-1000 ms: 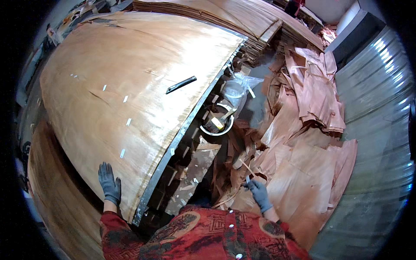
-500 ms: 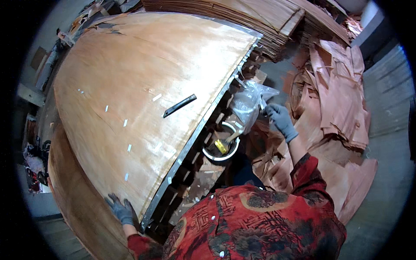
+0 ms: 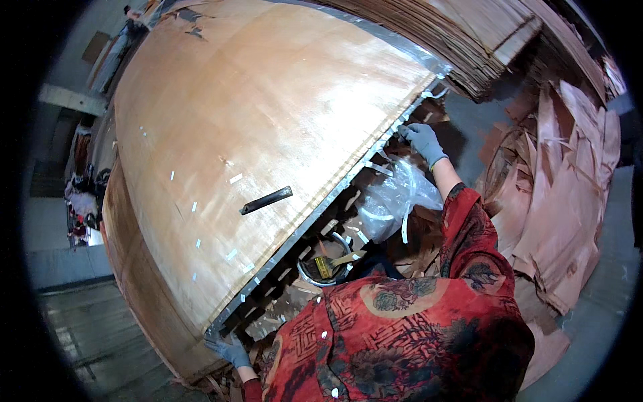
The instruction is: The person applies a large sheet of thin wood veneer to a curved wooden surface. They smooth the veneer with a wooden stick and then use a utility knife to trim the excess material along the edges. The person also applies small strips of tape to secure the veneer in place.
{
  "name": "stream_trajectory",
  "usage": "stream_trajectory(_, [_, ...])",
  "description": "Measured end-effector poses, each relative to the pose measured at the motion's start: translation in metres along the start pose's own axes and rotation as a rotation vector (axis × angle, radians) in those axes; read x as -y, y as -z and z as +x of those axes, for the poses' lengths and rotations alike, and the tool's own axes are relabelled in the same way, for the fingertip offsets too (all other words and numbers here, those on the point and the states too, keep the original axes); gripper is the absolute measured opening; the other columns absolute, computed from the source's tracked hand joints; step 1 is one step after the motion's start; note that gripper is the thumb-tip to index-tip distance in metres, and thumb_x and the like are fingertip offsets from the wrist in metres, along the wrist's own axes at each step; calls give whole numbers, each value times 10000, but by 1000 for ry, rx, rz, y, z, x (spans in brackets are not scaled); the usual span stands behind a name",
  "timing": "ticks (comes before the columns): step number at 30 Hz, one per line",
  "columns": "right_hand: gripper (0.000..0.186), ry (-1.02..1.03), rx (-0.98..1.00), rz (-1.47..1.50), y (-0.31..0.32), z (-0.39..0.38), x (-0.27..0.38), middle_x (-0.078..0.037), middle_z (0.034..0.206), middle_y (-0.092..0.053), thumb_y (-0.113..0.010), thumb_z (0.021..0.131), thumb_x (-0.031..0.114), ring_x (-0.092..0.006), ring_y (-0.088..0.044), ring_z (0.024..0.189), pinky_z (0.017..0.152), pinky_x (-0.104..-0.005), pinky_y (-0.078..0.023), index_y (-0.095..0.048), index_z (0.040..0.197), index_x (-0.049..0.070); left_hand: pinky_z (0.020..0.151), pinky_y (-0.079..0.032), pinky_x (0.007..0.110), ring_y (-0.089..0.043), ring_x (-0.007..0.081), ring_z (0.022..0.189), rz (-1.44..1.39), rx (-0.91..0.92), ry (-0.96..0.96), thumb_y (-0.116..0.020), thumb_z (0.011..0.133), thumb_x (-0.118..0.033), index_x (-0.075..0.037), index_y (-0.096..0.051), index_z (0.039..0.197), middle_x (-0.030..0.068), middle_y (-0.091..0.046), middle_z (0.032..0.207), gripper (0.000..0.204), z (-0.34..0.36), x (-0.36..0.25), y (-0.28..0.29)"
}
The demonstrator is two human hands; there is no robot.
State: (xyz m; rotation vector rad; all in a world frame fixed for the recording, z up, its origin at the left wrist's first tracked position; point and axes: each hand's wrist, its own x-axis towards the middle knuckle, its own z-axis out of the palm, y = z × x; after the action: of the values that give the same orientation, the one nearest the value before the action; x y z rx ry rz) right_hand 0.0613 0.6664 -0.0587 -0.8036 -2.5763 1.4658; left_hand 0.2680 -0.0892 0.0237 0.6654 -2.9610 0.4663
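Note:
A large pale wood veneer sheet (image 3: 268, 114) lies on a work surface with a grey metal strip (image 3: 326, 205) along its right edge. My left hand (image 3: 228, 351), in a grey glove, rests open at the sheet's near corner, fingers stretched out. At the right edge, farther up, my gloved right hand (image 3: 424, 145) has its fingers bent together against the metal strip. Small white tape strips (image 3: 379, 169) hang there; what those fingertips pinch is too small to make out. A black-handled cutter (image 3: 266, 200) lies on the veneer, among small white tape pieces (image 3: 236, 179).
Below the right edge hang a clear plastic bag (image 3: 395, 201) and a bucket (image 3: 303, 273) with a brush (image 3: 327, 266) across it. Stacked veneer sheets (image 3: 462, 33) stand at the back right. Torn veneer pieces (image 3: 556, 194) pile up at the right.
My right hand has moved from beside the plastic bag up to the metal strip. My left hand has slid to the near corner. The whole view has shifted.

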Motion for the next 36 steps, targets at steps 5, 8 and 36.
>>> stream_trajectory(5, [439, -111, 10, -2, -11, 30, -15, -146, 821, -648, -638, 767, 415, -256, -599, 759, 679, -346, -452, -657, 868, -12, 1096, -174, 416, -109, 412, 1343, -53, 56, 133, -645, 796, -304, 59, -120, 1393, 296, -98, 1440, 874, -26, -21, 16])
stream_trajectory(8, [531, -114, 36, 45, -9, 16, 6, -205, 839, -648, -663, 720, 443, -324, -623, 810, 709, -378, -461, -622, 933, -42, 1093, -191, 409, -147, 382, 1344, -86, 61, 162, -641, 802, -295, 34, -139, 1399, 275, -119, 1446, 847, -47, -7, 0])
stream_trajectory(36, [152, 904, 497, -850, -288, -103, 236, -169, 815, -602, -562, 781, 223, -362, -598, 777, 667, -448, -476, -554, 843, 84, 1073, -159, 473, -121, 411, 1337, -646, -64, 585, -662, 684, -317, -48, -105, 1429, 299, -156, 1418, 968, 66, -65, -47])
